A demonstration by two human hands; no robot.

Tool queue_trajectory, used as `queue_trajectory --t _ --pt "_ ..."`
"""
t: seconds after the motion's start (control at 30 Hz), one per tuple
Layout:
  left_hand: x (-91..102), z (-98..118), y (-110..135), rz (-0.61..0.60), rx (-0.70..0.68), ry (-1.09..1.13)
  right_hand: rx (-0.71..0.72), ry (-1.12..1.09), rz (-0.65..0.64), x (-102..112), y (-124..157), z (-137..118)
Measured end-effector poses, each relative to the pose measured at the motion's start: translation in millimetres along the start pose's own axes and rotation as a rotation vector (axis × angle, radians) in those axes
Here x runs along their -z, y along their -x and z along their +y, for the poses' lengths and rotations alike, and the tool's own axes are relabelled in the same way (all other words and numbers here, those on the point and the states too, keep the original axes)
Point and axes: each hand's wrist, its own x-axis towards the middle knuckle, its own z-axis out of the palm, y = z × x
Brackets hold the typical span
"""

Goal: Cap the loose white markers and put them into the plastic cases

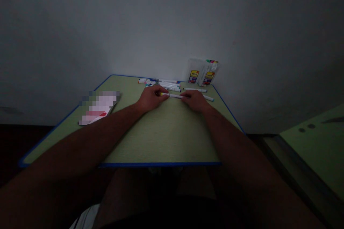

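Observation:
A white marker [176,96] with a yellow end lies crosswise between my two hands, just above or on the green tabletop [166,132]. My left hand [152,98] pinches its yellow end. The fingers of my right hand [195,99] are closed on the other end, hiding that tip. Behind my left hand is a loose pile of white markers [169,85] with coloured ends. Two more markers lie by my right hand: one [196,90] just behind it, another [208,98] with a teal end partly hidden by it.
Two clear plastic marker cases [194,73] with yellow-and-dark labels stand against the wall at the back right; the right-hand case [211,73] holds several markers. A flat, partly pixelated pink-and-white item [100,109] lies at the left. A blue edge [161,165] rims the table.

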Motion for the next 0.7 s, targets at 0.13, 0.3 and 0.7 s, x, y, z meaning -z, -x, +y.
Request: queue_trajectory --t 0.13,0.3,0.7 --pt "3.8 -5.2 -0.9 -0.009 0.007 -0.06 0.03 -0.003 0.015 1.6 0.6 -1.9" --pt "4.6 -16.3 -2.8 -0.013 0.008 -0.06 0.073 -0.023 0.037 1.7 0.8 -4.9" --pt "3.5 -9.3 -3.4 -0.028 0.108 0.065 0.022 0.01 0.055 -0.7 -3.0 -13.8"
